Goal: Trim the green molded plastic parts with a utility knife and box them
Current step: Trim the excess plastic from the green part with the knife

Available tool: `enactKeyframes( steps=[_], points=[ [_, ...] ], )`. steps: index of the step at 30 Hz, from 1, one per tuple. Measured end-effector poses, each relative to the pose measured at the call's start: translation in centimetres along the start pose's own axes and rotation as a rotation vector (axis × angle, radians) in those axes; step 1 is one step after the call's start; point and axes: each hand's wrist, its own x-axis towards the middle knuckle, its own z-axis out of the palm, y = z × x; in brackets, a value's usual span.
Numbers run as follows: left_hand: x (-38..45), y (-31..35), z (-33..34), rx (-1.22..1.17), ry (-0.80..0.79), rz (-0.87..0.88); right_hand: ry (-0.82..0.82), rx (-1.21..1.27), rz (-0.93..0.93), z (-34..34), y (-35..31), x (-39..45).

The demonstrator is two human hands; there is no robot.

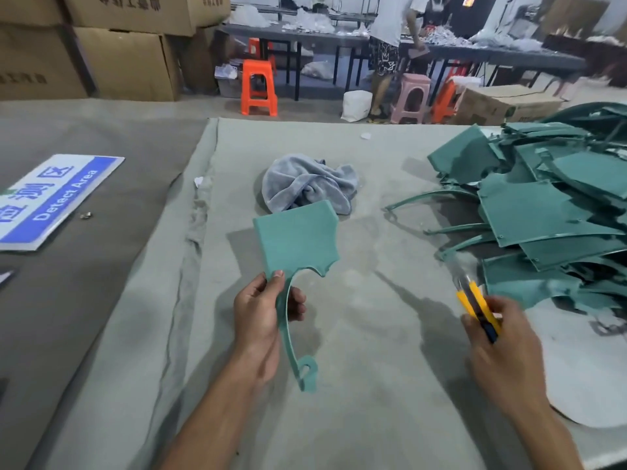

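Note:
My left hand grips a green molded plastic part by its curved stem, holding the flat panel upright above the grey table cloth. A looped tab ends the stem below my palm. My right hand holds a yellow utility knife, blade end pointing up and left, well to the right of the part. A large heap of green parts lies at the right side of the table.
A crumpled grey towel lies behind the held part. A blue and white sign rests on the left. A white round sheet sits at the right edge. Cardboard boxes, stools and a standing person fill the background.

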Motion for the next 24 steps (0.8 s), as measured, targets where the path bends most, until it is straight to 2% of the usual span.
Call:
enactKeyframes(
  steps=[4, 7, 11, 14, 20, 24],
  points=[
    [0.6, -0.1, -0.5, -0.006, -0.017, 0.008, -0.268, 0.746, -0.001, 3.8, -4.8, 0.0],
    [0.7, 0.1, -0.9, -0.006, -0.06, 0.014, -0.304, 0.911, 0.042, 6.9, -7.9, 1.0],
    [0.9, 0.6, -1.1, -0.06, -0.119, 0.008, -0.384, 1.215, 0.205, 9.7, -11.8, 3.0],
    [1.1, 0.6, -1.1, -0.077, -0.14, -0.024, -0.394, 1.273, 0.255, 10.7, -13.7, 4.0],
    [1.3, 0.7, -1.0, 0.048, -0.155, -0.014, -0.357, 1.264, 0.292, 11.9, -14.2, 3.5],
    [0.9, 1.1, -0.9, -0.047, -0.226, -0.012, -0.295, 1.273, 0.299, 12.3, -13.9, 2.8]
  ],
)
